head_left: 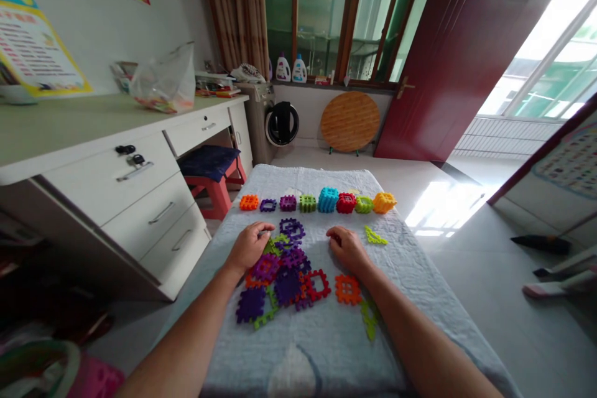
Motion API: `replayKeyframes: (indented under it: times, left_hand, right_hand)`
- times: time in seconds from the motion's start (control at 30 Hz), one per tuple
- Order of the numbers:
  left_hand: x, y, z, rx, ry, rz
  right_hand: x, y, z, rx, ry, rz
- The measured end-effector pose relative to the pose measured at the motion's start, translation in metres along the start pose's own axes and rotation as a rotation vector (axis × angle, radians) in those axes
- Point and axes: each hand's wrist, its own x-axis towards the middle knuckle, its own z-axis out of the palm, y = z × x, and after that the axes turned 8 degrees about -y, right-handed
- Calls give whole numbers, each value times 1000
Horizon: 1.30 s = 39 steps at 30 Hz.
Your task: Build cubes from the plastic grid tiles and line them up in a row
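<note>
My left hand rests at the left edge of a loose pile of interlocking plastic squares, its fingers curled together and no piece visible in them. A green square lies against its fingers, partly covered. The pile holds purple squares, a magenta square and a red open frame. Lying on the cloth with fingers curled in, my right hand shows nothing held. Near its forearm are an orange square and a green piece; to its right lies a yellow-green corner piece.
Beyond my hands, colour-sorted stacks stand in a row, including a tall blue stack, a red stack and a yellow stack. A pale cloth covers the table. To the left are a white desk and a stool.
</note>
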Motion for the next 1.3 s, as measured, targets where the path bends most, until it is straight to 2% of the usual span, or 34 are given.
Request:
replayKeyframes:
  times: [0.1,0.17,0.33,0.43,0.53,0.77,0.87,0.97,1.1,1.2,1.3]
  left_hand:
    - [4,5,1,-13,-2,-12]
    - [8,11,3,16,-17,29]
    - [24,33,16,220,-72,126]
    - [34,44,28,341,-117,88]
    - [42,48,34,341,-173,48]
    - [51,45,33,132,-292,153]
    - [56,38,25,66,-216,149]
    - [61,27,18,133,-158,87]
    - [65,18,19,243,-205,55]
    - [68,19,24,302,-237,40]
    - [70,25,20,335,-228,32]
  right_hand:
    - [1,1,-2,2,-18,3]
    - [1,1,-2,9,-28,-2]
    - [1,1,-4,33,-45,-2]
    - [0,2,-4,42,-51,-8]
    - [0,2,-5,48,-53,-12]
    - [0,0,-7,53,-69,3]
    - [-1,0,-8,58,-70,1]
    - [-1,0,-8,60,-64,-5]
    - [0,1,-7,54,-68,1]
    - [0,1,-6,62,-70,8]
    - [0,2,-5,76,-68,8]
